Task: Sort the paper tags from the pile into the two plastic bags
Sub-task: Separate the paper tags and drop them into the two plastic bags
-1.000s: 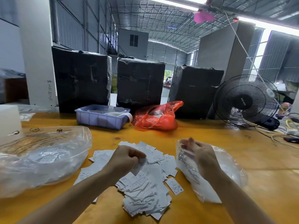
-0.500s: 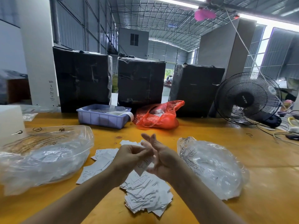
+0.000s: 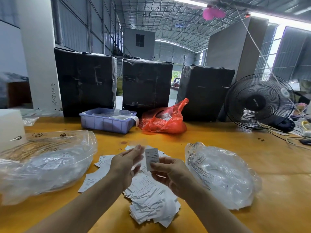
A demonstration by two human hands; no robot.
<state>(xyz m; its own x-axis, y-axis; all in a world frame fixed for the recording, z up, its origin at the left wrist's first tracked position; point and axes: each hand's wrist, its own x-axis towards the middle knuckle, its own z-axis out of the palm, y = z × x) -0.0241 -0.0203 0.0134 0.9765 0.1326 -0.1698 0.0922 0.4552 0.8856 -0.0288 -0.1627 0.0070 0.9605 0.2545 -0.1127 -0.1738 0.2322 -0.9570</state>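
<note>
- The right hand (image 3: pixel 170 175) pinches 1 paper tag (image 3: pixel 152 158) by its lower edge between thumb and fingertips, holding it upright above the pile (image 3: pixel 148 197), printed face toward the camera.
- The left hand (image 3: pixel 125 167) hangs just left of the tag with relaxed, half-straight fingers; it grasps nothing that I can make out, though a faint clear sliver near its fingertips is too blurred to name.
- The pile lies on the yellow table (image 3: pixel 218 135) in the near middle, between the 2 clear plastic bags: the left bag (image 3: pixel 45 165) and the right bag (image 3: pixel 222 175), each already holding tags.
- Handling, as a judgement: a tag looks feather-light, thin and bendy, so it should slide off its neighbours easily and lift in any draught; the fan (image 3: pixel 260 101) at far right could scatter loose ones. A pinch at 1 short edge, as here, seems enough; squeezing harder would only crease it.
- Against 0.5 s ago: the hands then overlapped over the pile, with the tag between them. Now they have parted, the tag sits in the right hand alone, and it is raised for reading.
- 1 s ago the right hand was at the right bag's mouth.
</note>
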